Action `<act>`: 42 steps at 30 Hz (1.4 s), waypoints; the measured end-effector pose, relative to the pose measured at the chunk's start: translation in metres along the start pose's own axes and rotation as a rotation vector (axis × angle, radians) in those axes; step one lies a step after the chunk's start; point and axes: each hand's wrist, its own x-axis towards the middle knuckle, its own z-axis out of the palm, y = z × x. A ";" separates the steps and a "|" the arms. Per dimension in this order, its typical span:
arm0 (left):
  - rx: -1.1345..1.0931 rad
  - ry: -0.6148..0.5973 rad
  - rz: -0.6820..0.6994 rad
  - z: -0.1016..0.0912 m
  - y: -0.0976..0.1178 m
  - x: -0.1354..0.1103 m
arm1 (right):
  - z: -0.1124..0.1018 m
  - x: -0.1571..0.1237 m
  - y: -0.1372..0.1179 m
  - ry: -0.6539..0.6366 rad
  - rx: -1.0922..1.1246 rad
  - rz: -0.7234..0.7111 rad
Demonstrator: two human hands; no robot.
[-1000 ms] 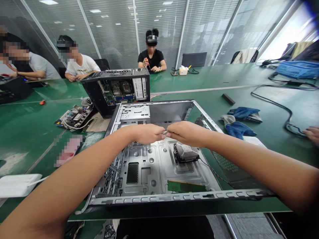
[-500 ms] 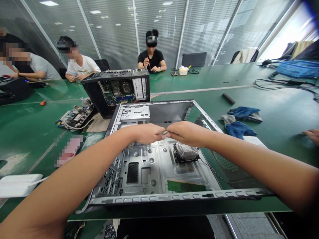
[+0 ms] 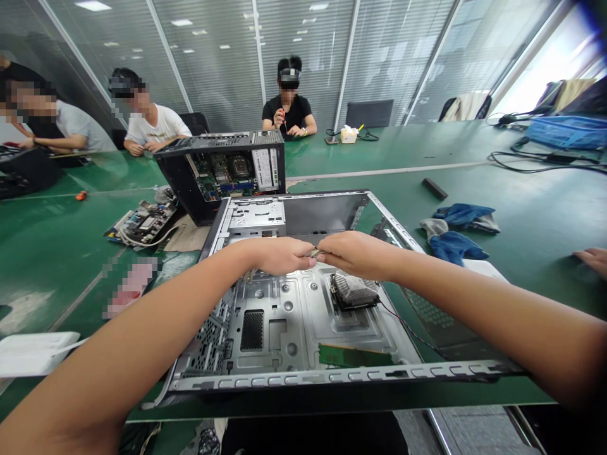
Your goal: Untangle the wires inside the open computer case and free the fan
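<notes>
My left hand (image 3: 284, 255) and my right hand (image 3: 353, 254) meet above the middle of an open computer case (image 3: 294, 379) lying on its side. Both are closed on a twisted bundle of cables (image 3: 313, 253), of which only a short piece shows between the fingertips. Below my right hand, a CPU cooler (image 3: 355, 289) with metal fins rests in the case, its thin wire running out to the right. Nearer me, a green memory stick (image 3: 353, 355) lies by the case's front rail. My palms hide the rest of the cable bundle.
An upright computer tower (image 3: 218, 174) stands behind the case. To its left lies a motherboard (image 3: 145, 221) with parts on it. Blue gloves (image 3: 459, 230) and a dark block (image 3: 434, 188) are at the right. A white adapter (image 3: 38, 352) sits at the left edge. Other people sit around the table.
Both hands stay almost in place, still on the cable bundle. A slightly longer piece of it shows between my fingers.
</notes>
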 end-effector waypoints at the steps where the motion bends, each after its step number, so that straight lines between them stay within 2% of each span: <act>1: -0.010 -0.009 0.006 0.000 -0.001 0.000 | 0.000 0.000 0.000 0.000 0.000 -0.001; 8: -0.060 -0.003 0.017 0.000 -0.001 0.000 | 0.000 0.000 0.001 0.004 -0.004 0.000; 16: 0.025 0.039 0.017 0.003 -0.002 0.004 | 0.001 0.000 0.001 -0.044 -0.024 0.032; 26: 0.149 0.061 0.001 0.004 0.002 0.004 | -0.004 -0.001 -0.002 -0.098 0.059 0.041; 31: 0.092 0.064 0.001 0.004 0.002 0.003 | -0.005 -0.001 -0.003 -0.044 0.019 0.051; 37: -0.044 -0.009 0.081 0.003 -0.001 0.004 | -0.003 -0.004 -0.002 -0.025 -0.008 0.033; 42: -0.020 0.003 0.066 0.003 -0.002 0.004 | -0.004 -0.003 -0.001 -0.028 0.055 -0.005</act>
